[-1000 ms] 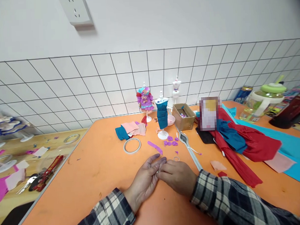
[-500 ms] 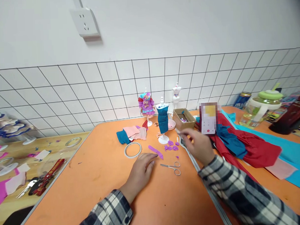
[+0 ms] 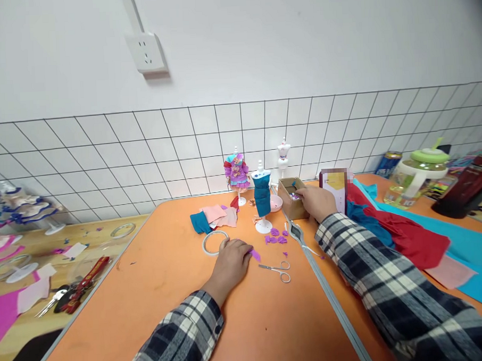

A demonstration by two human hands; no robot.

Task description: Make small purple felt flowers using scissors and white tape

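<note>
My left hand (image 3: 233,260) rests on the orange table, its fingers bent over a purple strip (image 3: 256,255), beside a ring of tape (image 3: 210,242). My right hand (image 3: 317,201) reaches to the cardboard box (image 3: 300,211), fingertips together at its opening; what they hold, if anything, is hidden. Small scissors (image 3: 274,268) lie right of my left hand. Beyond them are purple fabric pieces (image 3: 276,236) and a small dress form wrapped in teal cloth (image 3: 262,194). Teal and pink scraps (image 3: 213,215) lie to its left.
A doll form in a purple dress (image 3: 236,171) and a white form (image 3: 283,153) stand behind. A phone (image 3: 334,184), red cloth (image 3: 411,237), a pitcher (image 3: 416,178) and a dark red bottle (image 3: 468,186) are at right. A grey zipper (image 3: 329,293) runs toward me.
My right hand has moved from above the zipper's far end to the box. My left hand has shifted slightly forward and covers more of the purple strip. The view has tilted slightly.
</note>
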